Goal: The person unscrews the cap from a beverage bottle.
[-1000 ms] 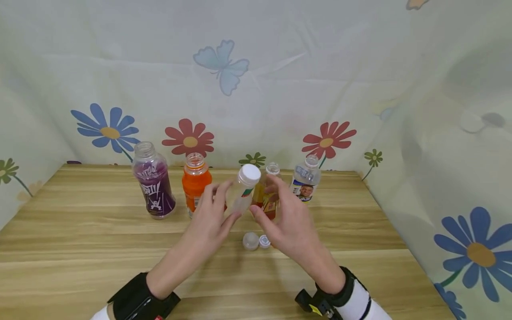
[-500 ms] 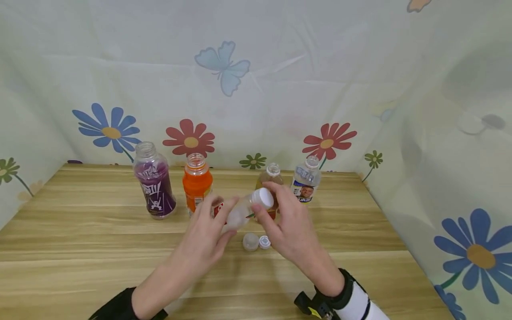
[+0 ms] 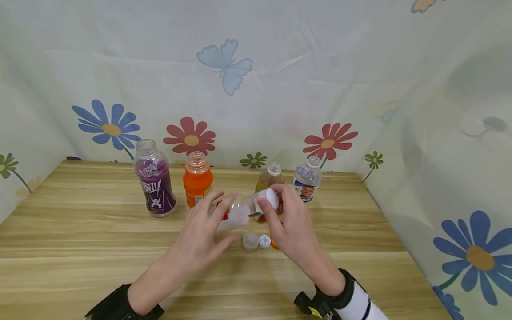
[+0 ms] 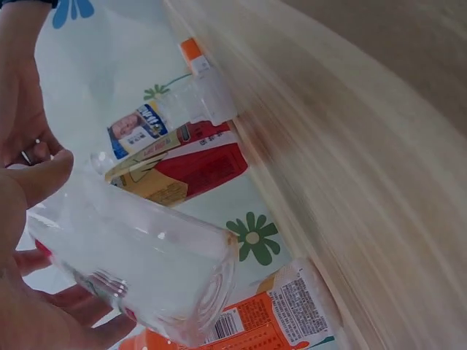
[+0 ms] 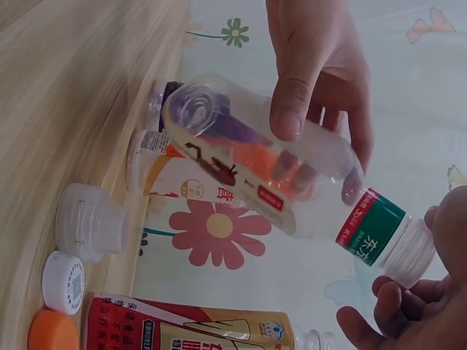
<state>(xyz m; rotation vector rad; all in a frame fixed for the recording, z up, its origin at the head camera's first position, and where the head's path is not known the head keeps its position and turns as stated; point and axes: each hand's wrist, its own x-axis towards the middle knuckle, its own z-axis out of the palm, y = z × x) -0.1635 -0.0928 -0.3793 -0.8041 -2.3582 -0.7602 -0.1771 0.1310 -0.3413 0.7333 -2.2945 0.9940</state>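
My left hand (image 3: 202,233) holds a clear plastic bottle (image 3: 235,217) tilted almost on its side above the table. In the right wrist view the left thumb lies on the bottle's near side, with fingers behind it. The bottle has a red-and-green band (image 5: 372,226) near its neck and looks empty of drink. Its white cap (image 3: 269,198) points right, pinched between the thumb and fingers of my right hand (image 3: 295,226). Below the bottle are a translucent cap (image 3: 250,241), a white cap (image 3: 265,242) and an orange cap (image 3: 274,243), partly hidden by the right hand.
Uncapped bottles stand along the back: purple (image 3: 155,184), orange (image 3: 198,180), an amber one (image 3: 272,177) partly behind the right hand, and a clear one (image 3: 307,178) with a face label. A flowered cloth (image 3: 280,89) hangs behind the wooden table (image 3: 80,249).
The bottle has gone from near upright to almost level, its cap swinging right and down. My right hand has come from beside the cap to pinch it.
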